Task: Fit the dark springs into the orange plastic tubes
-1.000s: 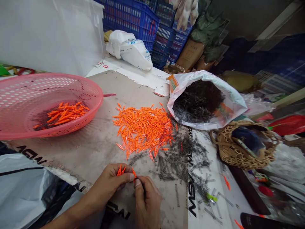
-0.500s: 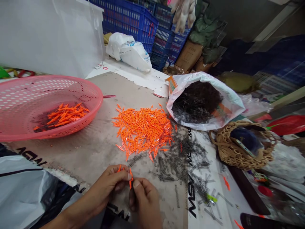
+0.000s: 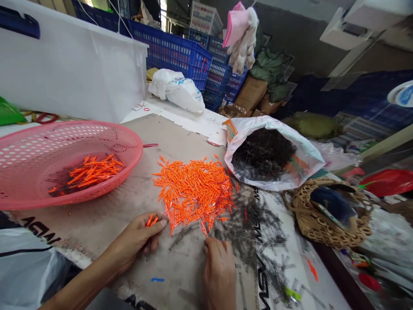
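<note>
We are clenching orange plastic pieces (image 3: pixel 150 220) in the curled left hand (image 3: pixel 139 236), lowering the right hand (image 3: pixel 219 275) beside black springs (image 3: pixel 245 228), its grasp unclear; white sheet (image 3: pixel 292 258) reads "MSV".

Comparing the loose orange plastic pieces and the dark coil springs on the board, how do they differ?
The orange plastic pieces are bright, short and tapered; the dark coil springs are grey-black, thin and wound. The orange pieces form a dense heap; the springs scatter more thinly to its right. Both lie loose on the cardboard sheet, touching at the heap's lower right edge.
</note>
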### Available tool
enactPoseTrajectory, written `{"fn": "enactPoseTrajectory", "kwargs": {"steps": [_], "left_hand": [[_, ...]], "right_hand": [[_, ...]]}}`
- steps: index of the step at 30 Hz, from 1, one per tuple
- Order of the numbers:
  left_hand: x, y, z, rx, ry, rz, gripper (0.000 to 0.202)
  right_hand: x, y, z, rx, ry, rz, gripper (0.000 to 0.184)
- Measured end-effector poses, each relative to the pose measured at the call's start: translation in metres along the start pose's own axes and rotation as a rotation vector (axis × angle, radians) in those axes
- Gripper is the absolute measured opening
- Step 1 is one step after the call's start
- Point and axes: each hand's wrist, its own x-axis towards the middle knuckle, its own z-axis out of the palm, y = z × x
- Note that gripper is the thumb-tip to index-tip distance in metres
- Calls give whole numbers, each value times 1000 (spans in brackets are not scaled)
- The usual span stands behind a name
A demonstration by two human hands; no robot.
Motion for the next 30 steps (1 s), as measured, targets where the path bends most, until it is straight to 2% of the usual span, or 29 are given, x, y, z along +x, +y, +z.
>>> {"fn": "enactPoseTrajectory", "kwargs": {"steps": [5, 8, 12, 14, 18, 21, 26, 30], "left_hand": [[17, -4, 6, 577, 120, 310, 21], [24, -9, 12, 662, 169, 317, 15], [24, -9, 12, 699, 187, 296, 16], [20, -6, 9, 693, 184, 279, 19], [13, -1, 3, 629, 185, 246, 20], [11, -3, 2, 530, 166, 202, 19], [2, -5, 5, 310, 14, 48, 14], [-8, -8, 9, -24, -103, -66, 21]], "right_hand": [[5, 3, 1, -93, -14, -29, 26], [11, -10, 3, -10, -44, -54, 25], [21, -36, 10, 121, -193, -125, 35], [23, -40, 15, 86, -221, -110, 33], [20, -34, 23, 67, -255, -128, 16], [16, -31, 23, 60, -239, -122, 16], [17, -30, 15, 80, -210, -110, 18], [18, -28, 8, 131, -168, -90, 23]]}}
